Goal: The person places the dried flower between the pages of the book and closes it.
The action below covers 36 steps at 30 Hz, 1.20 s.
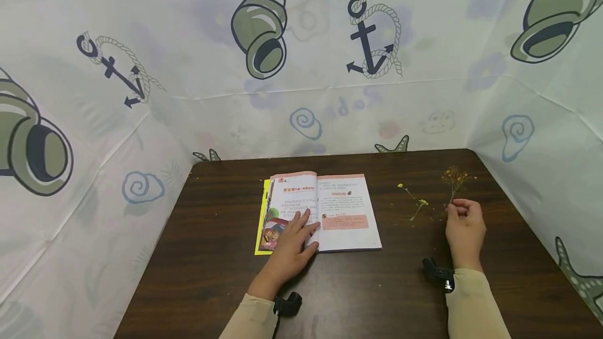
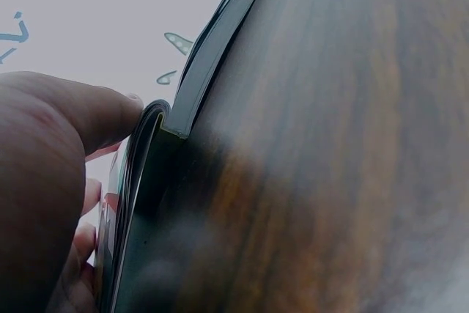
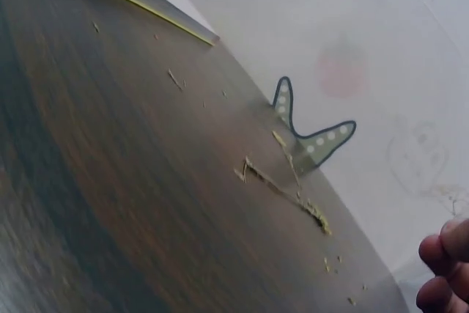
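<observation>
An open book (image 1: 347, 200) with printed pages and a pink text box lies on the dark table. My left hand (image 1: 293, 249) rests on its left page near the fold, fingers spread; in the left wrist view, the thumb (image 2: 95, 111) touches the page by the spine. To the right of the book, my right hand (image 1: 466, 232) pinches the thin stem of a dried flower sprig (image 1: 454, 178) between thumb and forefinger, its yellow-brown heads pointing away. In the right wrist view only the fingertips (image 3: 440, 262) show, at the right edge.
A smaller dried yellow sprig (image 1: 416, 205) lies on the table (image 1: 207, 255) between the book and my right hand, with tiny crumbs around it. Something bright yellow (image 1: 261, 229) sticks out under the book's left side. Patterned white cloth (image 1: 330, 114) hangs behind the table.
</observation>
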Each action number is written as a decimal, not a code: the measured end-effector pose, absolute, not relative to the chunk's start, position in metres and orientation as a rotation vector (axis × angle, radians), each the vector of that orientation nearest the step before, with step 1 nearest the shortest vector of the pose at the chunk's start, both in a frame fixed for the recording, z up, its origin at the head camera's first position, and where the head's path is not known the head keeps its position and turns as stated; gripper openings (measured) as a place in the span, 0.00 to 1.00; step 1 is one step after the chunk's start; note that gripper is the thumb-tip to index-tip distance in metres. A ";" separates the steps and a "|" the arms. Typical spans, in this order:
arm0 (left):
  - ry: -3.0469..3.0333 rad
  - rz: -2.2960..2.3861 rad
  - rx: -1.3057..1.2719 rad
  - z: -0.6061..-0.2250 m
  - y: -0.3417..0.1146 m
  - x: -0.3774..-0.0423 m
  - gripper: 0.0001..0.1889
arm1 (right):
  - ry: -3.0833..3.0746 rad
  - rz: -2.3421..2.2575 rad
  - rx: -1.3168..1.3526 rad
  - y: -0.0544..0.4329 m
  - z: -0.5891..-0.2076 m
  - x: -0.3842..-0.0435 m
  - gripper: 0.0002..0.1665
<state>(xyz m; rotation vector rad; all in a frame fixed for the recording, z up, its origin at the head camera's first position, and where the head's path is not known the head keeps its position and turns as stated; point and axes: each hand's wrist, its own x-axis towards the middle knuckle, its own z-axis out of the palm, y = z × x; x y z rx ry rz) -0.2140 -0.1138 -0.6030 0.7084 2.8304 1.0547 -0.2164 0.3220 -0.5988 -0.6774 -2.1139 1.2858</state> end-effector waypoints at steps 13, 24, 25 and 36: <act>2.839 1.041 0.698 -0.602 -0.114 -0.216 0.27 | -2.158 1.214 -0.486 0.290 -0.598 -0.226 0.10; 2.824 1.035 0.702 -0.599 -0.113 -0.215 0.27 | -2.255 1.267 -0.293 0.254 -0.603 -0.223 0.07; 2.827 1.029 0.702 -0.599 -0.113 -0.215 0.27 | -2.256 1.263 -0.271 0.251 -0.603 -0.224 0.06; 2.828 1.042 0.712 -0.603 -0.113 -0.213 0.27 | -2.324 1.301 -0.101 0.216 -0.601 -0.218 0.02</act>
